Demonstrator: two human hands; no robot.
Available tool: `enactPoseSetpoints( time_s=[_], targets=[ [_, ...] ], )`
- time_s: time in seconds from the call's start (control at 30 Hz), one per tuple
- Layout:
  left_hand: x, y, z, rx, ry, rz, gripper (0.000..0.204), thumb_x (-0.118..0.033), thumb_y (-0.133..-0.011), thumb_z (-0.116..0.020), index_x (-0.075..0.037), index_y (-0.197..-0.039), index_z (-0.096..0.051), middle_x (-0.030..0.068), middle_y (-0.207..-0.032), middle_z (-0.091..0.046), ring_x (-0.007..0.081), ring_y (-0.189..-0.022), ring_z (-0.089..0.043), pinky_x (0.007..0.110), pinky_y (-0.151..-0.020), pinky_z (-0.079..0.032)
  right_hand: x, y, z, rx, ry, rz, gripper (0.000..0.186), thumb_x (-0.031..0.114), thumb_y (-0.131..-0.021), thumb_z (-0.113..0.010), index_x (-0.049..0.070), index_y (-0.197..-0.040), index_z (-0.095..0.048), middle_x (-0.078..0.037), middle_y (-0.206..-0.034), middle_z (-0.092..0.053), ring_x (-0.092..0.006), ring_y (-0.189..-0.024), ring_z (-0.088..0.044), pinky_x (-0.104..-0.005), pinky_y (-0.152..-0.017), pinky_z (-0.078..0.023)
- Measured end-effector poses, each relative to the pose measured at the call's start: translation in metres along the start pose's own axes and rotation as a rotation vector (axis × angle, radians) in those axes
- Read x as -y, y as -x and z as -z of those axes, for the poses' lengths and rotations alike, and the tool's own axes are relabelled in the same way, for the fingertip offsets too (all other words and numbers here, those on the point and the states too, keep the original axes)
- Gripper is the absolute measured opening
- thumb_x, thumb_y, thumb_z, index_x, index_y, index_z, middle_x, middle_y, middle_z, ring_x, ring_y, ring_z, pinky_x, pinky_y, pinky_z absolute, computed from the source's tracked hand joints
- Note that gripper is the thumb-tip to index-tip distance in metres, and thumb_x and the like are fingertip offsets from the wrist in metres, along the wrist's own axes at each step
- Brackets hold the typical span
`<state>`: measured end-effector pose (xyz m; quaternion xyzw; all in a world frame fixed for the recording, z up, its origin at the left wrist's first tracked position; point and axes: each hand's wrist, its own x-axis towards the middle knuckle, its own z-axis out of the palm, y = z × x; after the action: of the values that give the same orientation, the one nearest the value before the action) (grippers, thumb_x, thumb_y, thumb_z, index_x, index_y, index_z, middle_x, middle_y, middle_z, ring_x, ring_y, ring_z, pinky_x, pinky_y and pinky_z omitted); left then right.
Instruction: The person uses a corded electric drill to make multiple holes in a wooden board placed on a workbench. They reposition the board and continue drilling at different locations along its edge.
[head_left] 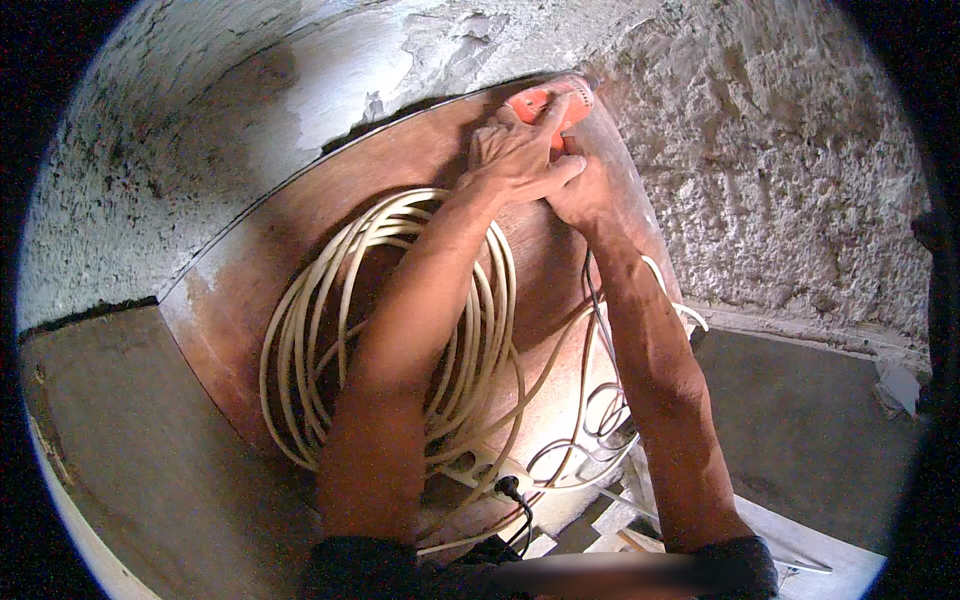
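At the far corner of a reddish-brown board (235, 320), both hands are on an orange power tool (579, 104) with vent slots at its end. My left hand (515, 158) lies over the tool's body, its index finger stretched along the casing and its thumb pointing right. Just below and to the right, my right hand (578, 190) is closed around the lower part. The hands cover much of the tool, and its working end is hidden, so I cannot tell its exact kind. A dark cord (590, 275) runs down beside my right forearm.
A coil of white cable (300, 330) lies on the board under my left forearm. Nearer me is a white power strip (490, 462) with a black plug (511, 486) in it. Rough plaster walls (780, 170) meet beyond the tool. Pale flat pieces (610, 520) lie at the lower right.
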<state>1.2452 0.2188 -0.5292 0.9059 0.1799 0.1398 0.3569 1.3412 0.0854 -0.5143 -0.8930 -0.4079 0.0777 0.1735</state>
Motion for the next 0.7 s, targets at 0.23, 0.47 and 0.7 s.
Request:
enactPoseSetpoints(
  time_s=[0.23, 0.47, 0.7],
  targets=[
    [-0.005, -0.01, 0.004, 0.051, 0.042, 0.041, 0.094, -0.072, -0.089, -0.061, -0.03, -0.166, -0.026, 0.0368, -0.133, -0.064, 0.0539, -0.12, -0.064, 0.065, -0.097, -0.051, 0.009, -0.005, 0.001, -0.061, -0.023, -0.034, 0.052, 0.047, -0.088, -0.071, 0.004, -0.119, -0.073, -0.029, -0.113, -0.075, -0.0471, -0.111, -0.072, -0.0526, -0.093, -0.058],
    [-0.013, -0.018, 0.002, 0.014, 0.05, 0.091, 0.092, -0.07, -0.094, -0.054, -0.026, -0.169, -0.028, 0.0314, -0.132, -0.068, 0.0511, -0.122, -0.064, 0.06, -0.102, -0.049, 0.005, -0.01, 0.006, 0.052, 0.055, -0.089, 0.055, 0.04, -0.09, -0.073, -0.001, -0.126, -0.066, -0.032, -0.112, -0.074, -0.0485, -0.113, -0.071, -0.0503, -0.092, -0.057],
    [-0.018, -0.029, 0.006, 0.086, 0.032, 0.143, 0.089, -0.066, -0.096, -0.051, -0.024, -0.17, -0.025, 0.0262, -0.14, -0.067, 0.0482, -0.13, -0.063, 0.059, -0.105, -0.049, 0.003, -0.011, 0.007, 0.039, 0.083, -0.113, 0.061, 0.045, -0.09, -0.07, 0.003, -0.134, -0.062, -0.032, -0.115, -0.073, -0.0498, -0.115, -0.069, -0.0529, -0.093, -0.056]
  ],
)
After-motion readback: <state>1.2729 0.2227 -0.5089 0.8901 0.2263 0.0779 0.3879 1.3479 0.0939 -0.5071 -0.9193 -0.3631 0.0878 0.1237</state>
